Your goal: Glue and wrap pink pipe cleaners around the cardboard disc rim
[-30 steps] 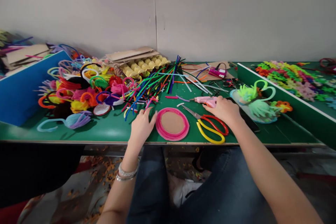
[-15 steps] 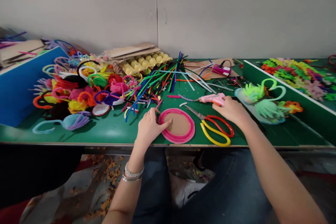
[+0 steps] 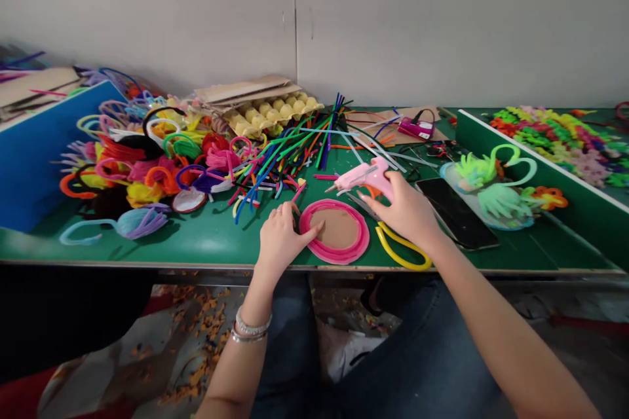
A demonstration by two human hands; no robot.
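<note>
A brown cardboard disc (image 3: 335, 228) with pink pipe cleaner running around its rim lies near the table's front edge. My left hand (image 3: 284, 233) grips its left edge, the thumb on top and the other fingers along the side. In my right hand (image 3: 410, 207) is a pink hot glue gun (image 3: 364, 177), raised above the table, its nozzle pointing left over the disc's far side. Scissors with a yellow handle (image 3: 403, 247) lie partly hidden beneath my right hand. A black phone (image 3: 458, 213) rests to the right of that hand.
Loose pipe cleaners (image 3: 295, 150) spread behind the disc, near a yellow egg tray (image 3: 272, 114). Pipe-cleaner birds pile up left, beside a blue partition (image 3: 54, 157). Two green birds (image 3: 501, 186) stand right, before a green partition (image 3: 540, 190). A magenta device (image 3: 416, 128) sits at the back.
My right hand has lifted the glue gun off the table and brought it left towards the disc, uncovering the phone. My left hand stays on the disc.
</note>
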